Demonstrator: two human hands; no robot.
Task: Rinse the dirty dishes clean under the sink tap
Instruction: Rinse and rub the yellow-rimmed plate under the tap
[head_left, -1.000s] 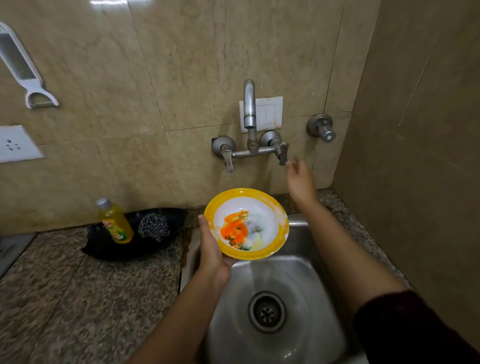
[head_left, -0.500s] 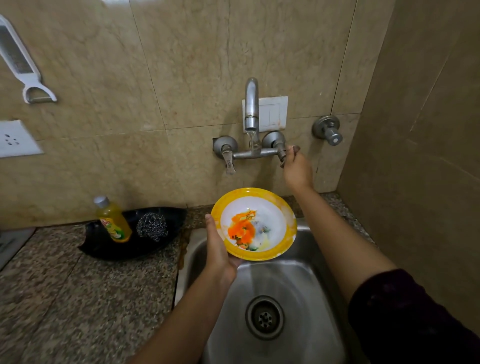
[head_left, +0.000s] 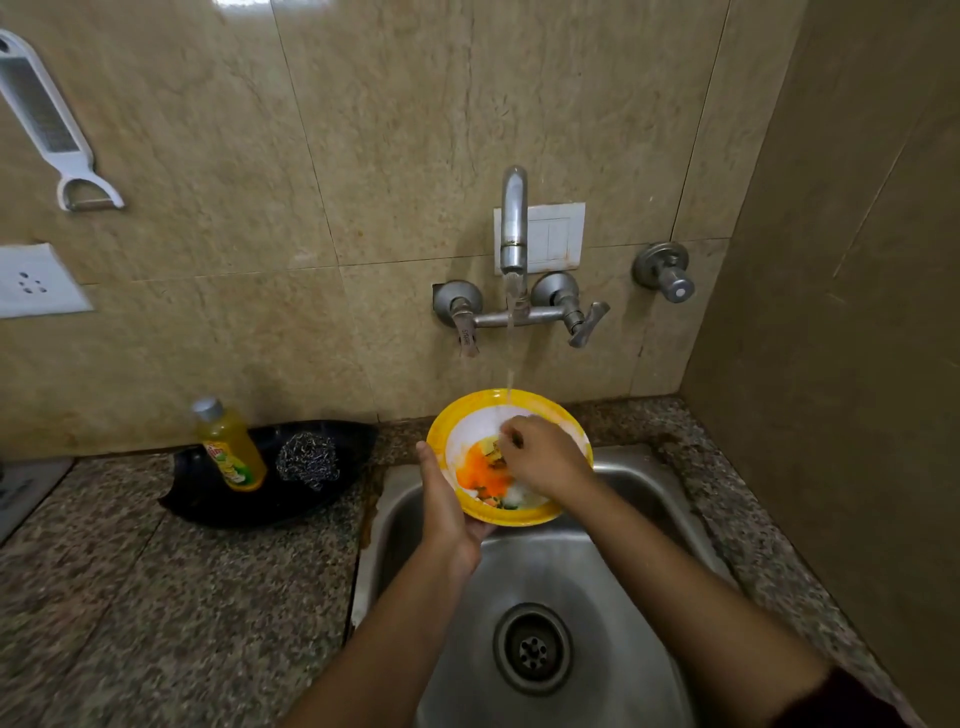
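Note:
A yellow-rimmed plate (head_left: 470, 415) with a white centre and an orange flower print is held tilted over the steel sink (head_left: 613, 478). My left hand (head_left: 441, 506) grips it by its left edge from below. My right hand (head_left: 543, 460) lies on the plate's inner face, fingers bent against it, holding nothing. Water runs from the wall tap (head_left: 514, 223) onto the plate's upper part. Some residue shows on the plate near my right fingers.
A black tray (head_left: 311, 499) on the granite counter (head_left: 156, 597) left of the sink holds a yellow soap bottle (head_left: 231, 447) and a steel scrubber (head_left: 307, 460). A side wall stands close on the right. The sink drain (head_left: 532, 647) lies below.
My right hand left the tap's right handle and came down onto the plate. Water now flows from the tap onto the plate. My left hand kept its hold.

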